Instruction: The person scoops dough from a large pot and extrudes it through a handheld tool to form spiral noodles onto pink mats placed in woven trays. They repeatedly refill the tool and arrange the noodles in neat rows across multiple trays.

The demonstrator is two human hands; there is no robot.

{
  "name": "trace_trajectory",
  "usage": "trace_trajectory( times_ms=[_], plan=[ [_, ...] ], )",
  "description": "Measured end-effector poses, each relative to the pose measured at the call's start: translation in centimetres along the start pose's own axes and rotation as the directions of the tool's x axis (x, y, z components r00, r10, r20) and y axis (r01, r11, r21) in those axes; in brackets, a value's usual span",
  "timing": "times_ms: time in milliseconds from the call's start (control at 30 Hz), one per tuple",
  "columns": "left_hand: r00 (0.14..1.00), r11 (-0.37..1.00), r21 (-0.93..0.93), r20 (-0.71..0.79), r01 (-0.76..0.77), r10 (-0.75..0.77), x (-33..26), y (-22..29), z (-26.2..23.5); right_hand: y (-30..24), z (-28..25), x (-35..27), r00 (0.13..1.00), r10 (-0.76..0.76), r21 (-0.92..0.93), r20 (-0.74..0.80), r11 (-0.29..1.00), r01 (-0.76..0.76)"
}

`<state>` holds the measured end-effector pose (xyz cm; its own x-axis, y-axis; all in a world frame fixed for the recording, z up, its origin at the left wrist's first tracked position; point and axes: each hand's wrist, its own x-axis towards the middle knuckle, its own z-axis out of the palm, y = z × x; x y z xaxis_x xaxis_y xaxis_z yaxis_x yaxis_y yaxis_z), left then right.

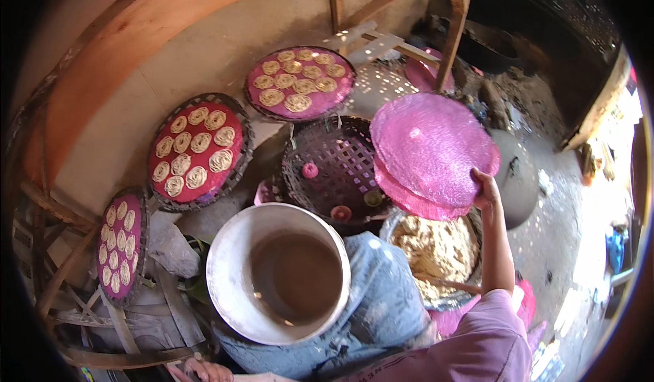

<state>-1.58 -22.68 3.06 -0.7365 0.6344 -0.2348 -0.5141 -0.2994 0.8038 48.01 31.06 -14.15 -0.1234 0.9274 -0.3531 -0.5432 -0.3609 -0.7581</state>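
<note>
My right hand (485, 190) grips the near right edge of a small stack of round pink woven mats (436, 150), raised above a tub of pale dough (436, 246). A dark open-weave basket tray (320, 140) lies just left of the mats, with small pink and green cup-like pieces in it. Low at the bottom edge, my left hand (204, 370) shows only in part, fingers curled together; what they close on, if anything, is hidden. Between the hands stands a large metal pot (221, 286) of brownish liquid, by my blue-clad leg.
Three round trays with pink or red linings hold coiled noodle-like dough rounds: one at the back (320, 94), one leaning left (231, 109), one far left (109, 290). A stick rests in the dough tub. Wooden posts (455, 34) stand behind; a dark pan (487, 48) sits back right.
</note>
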Motion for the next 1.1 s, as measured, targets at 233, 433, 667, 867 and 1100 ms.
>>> trace_trajectory(
  times_ms=[233, 433, 667, 867, 1100],
  plan=[
    [0.983, 0.997, 0.074, 0.18, 0.014, -0.027, -0.1, -0.2, -0.2, -0.7, -10.2, -16.3, 0.932, -0.257, 0.192, -0.257, 0.931, 0.31],
    [0.969, 0.992, 0.125, 0.24, 0.022, -0.052, 0.7, -0.5, 0.8, 3.6, -13.2, -19.1, 0.801, -0.404, 0.319, -0.443, 0.763, 0.562],
    [0.933, 0.982, 0.183, 0.343, 0.046, -0.108, 1.1, -0.8, 1.2, 2.6, -10.2, -9.3, 0.718, -0.386, 0.532, -0.579, 0.488, 0.691],
    [0.818, 0.997, -0.022, 0.574, 0.072, -0.046, 1.3, -0.4, -1.5, -5.5, -15.6, -13.7, 0.526, -0.463, 0.344, -0.713, 0.423, 0.838],
    [0.908, 0.996, 0.072, 0.419, -0.045, 0.011, 1.5, -0.9, -0.5, -2.2, -31.5, -38.4, 0.433, -0.626, 0.031, -0.649, 0.547, 0.837]
  ],
)
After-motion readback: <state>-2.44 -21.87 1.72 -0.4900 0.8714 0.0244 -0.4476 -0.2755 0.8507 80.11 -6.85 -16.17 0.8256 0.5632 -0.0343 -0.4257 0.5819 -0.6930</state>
